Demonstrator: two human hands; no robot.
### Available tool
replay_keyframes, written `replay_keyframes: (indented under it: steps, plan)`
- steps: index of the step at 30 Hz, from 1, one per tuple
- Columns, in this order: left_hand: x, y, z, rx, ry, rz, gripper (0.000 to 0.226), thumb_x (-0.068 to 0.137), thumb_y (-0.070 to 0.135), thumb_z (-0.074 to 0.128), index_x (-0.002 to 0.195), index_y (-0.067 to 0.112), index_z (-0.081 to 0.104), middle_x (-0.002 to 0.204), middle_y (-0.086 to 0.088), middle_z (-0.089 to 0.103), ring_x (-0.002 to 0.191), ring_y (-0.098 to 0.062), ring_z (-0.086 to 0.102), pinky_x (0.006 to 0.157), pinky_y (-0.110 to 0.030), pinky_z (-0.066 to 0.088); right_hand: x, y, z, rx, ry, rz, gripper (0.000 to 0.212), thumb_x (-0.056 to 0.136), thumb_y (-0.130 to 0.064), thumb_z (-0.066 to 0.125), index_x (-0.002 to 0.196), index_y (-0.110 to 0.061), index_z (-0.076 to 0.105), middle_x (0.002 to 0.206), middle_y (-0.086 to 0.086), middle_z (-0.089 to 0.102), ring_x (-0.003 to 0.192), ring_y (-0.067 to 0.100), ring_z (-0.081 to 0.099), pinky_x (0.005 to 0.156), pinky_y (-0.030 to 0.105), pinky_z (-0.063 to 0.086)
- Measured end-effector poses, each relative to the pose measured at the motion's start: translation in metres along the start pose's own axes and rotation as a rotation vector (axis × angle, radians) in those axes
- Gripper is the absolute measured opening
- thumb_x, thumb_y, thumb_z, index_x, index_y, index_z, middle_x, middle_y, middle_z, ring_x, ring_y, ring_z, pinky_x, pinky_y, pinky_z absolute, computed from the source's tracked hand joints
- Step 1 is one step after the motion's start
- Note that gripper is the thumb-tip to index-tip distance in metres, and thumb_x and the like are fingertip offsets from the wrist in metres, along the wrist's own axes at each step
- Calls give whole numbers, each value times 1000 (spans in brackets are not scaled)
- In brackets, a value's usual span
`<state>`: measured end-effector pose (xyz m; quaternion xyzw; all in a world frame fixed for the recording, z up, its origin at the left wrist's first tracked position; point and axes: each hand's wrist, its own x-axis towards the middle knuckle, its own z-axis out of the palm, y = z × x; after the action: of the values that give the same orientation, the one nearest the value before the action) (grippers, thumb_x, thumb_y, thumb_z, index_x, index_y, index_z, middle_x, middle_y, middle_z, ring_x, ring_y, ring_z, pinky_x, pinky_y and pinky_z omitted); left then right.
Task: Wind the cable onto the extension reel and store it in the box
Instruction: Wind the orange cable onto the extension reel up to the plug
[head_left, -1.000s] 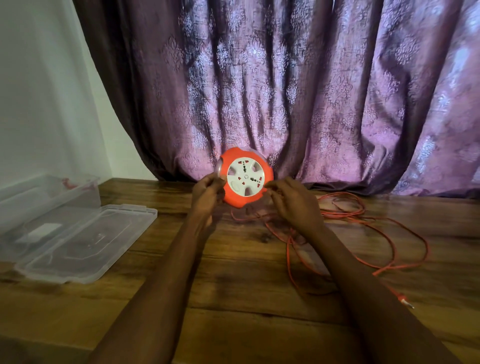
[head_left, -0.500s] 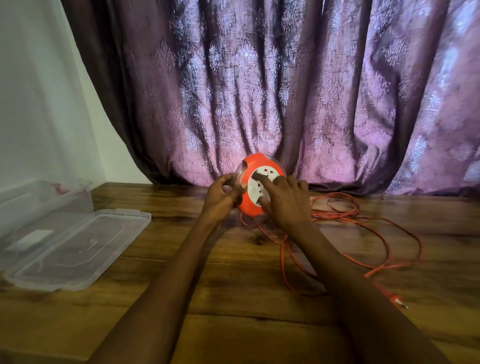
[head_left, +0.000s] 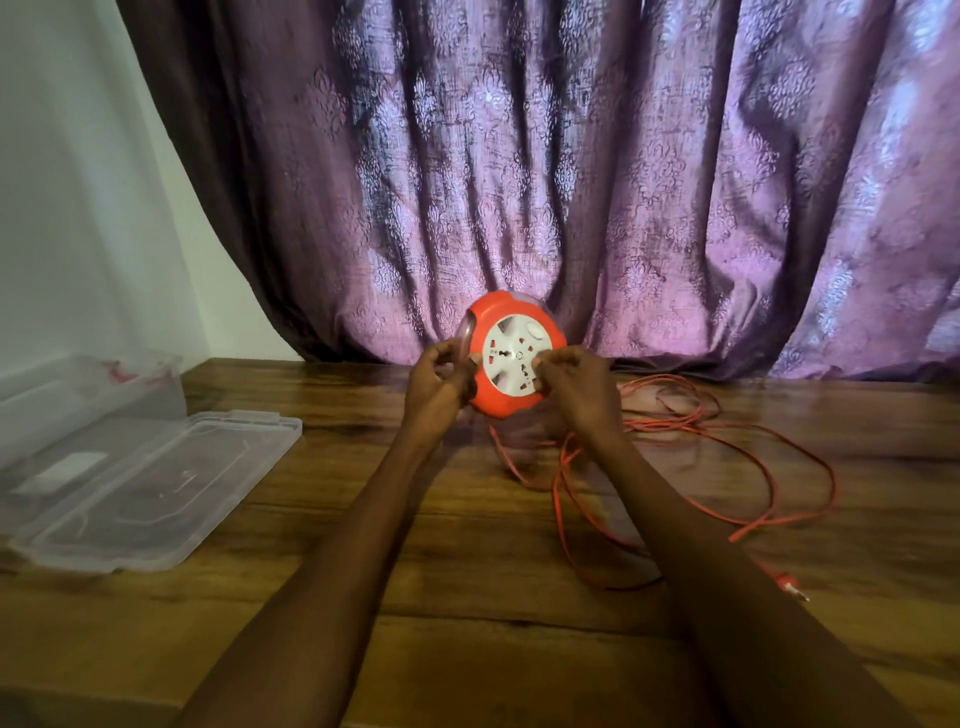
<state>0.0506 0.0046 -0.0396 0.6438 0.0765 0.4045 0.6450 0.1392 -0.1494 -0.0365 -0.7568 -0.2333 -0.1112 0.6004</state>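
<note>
head view: both hands (head_left: 511, 387) grip reel (head_left: 514, 356) above wooden table (head_left: 467, 597), purple curtain (head_left: 571, 182) behind.

Both hands, left hand (head_left: 435, 375) and right hand (head_left: 581, 383), grip the upright orange reel (head_left: 511, 358) above the wooden table (head_left: 467, 545).

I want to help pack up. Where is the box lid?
The clear lid lies flat on the wooden table at the left, right beside the open box, away from both hands.
</note>
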Motion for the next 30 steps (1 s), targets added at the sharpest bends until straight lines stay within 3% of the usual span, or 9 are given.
replay_keyframes:
  steps: [2, 5, 10, 14, 18, 21, 25, 28, 30]
  plan:
    - [7, 2, -6, -57, 18, -24, 8, 92, 13, 67, 100, 12, 66, 67, -1, 55, 52, -5, 47, 53, -26, 42, 0, 8, -2, -390, 42, -408, 18, 86, -33, 64, 104, -32, 67, 100, -5, 69, 89, 20, 66, 75, 38, 53]
    - [13, 5, -16, -72, -29, -36, 6, 90, 21, 69, 85, 17, 69, 67, 0, 56, 61, -12, 45, 61, -31, 41, -2, 4, -3, -704, -37, -910, 41, 83, -15, 65, 119, -34, 65, 120, 0, 59, 101, 26, 58, 76, 40, 48]
    - [14, 15, -26, 41, -135, -46, 12, 92, 24, 67, 93, 12, 71, 79, -10, 64, 67, -19, 54, 61, -31, 48, -7, -9, -3, -908, -133, -989, 64, 71, -14, 73, 126, -44, 60, 138, 4, 54, 116, 27, 52, 79, 35, 32]
    - [12, 17, -29, 55, -225, -67, 12, 88, 31, 69, 87, 21, 75, 84, -15, 58, 76, -26, 46, 66, -38, 43, -8, -10, -9, -1002, -147, -1041, 52, 81, -25, 67, 126, -49, 57, 147, 6, 48, 128, 30, 44, 89, 39, 29]
    - [12, 17, -27, 64, -253, -60, 7, 92, 24, 68, 89, 20, 73, 84, -16, 60, 75, -26, 49, 62, -33, 46, -7, -7, -11, -996, -106, -1075, 41, 86, -37, 50, 124, -50, 59, 136, 7, 56, 134, 34, 40, 104, 48, 28]
    - [10, 15, -20, 48, -231, -48, 15, 89, 22, 72, 101, 17, 66, 80, -9, 60, 67, -21, 51, 60, -30, 47, -6, -7, -9, -1030, -13, -924, 49, 82, -42, 57, 130, -47, 55, 116, 4, 65, 121, 31, 49, 98, 48, 31]
    - [4, 11, -7, 40, -209, -15, 24, 92, 9, 67, 111, 11, 53, 64, 16, 64, 53, -6, 55, 58, -31, 50, -15, -22, 4, -871, 117, -439, 60, 75, -60, 64, 131, -44, 52, 100, 6, 74, 106, 32, 59, 89, 43, 37]
    - [-1, 5, -1, 76, -197, 48, 30, 89, 8, 71, 112, 12, 52, 78, 10, 65, 63, -7, 58, 59, -28, 53, -18, -34, 10, -362, 60, 17, 61, 74, -57, 73, 129, -36, 57, 115, 7, 71, 106, 30, 65, 91, 41, 47]
    - [-4, 0, 3, 152, -218, 96, 32, 87, 10, 73, 111, 15, 52, 91, 5, 61, 75, -5, 58, 61, -20, 52, -17, -37, 12, 153, 22, 312, 52, 78, -41, 78, 120, -13, 65, 105, 12, 73, 83, 24, 73, 77, 44, 56]
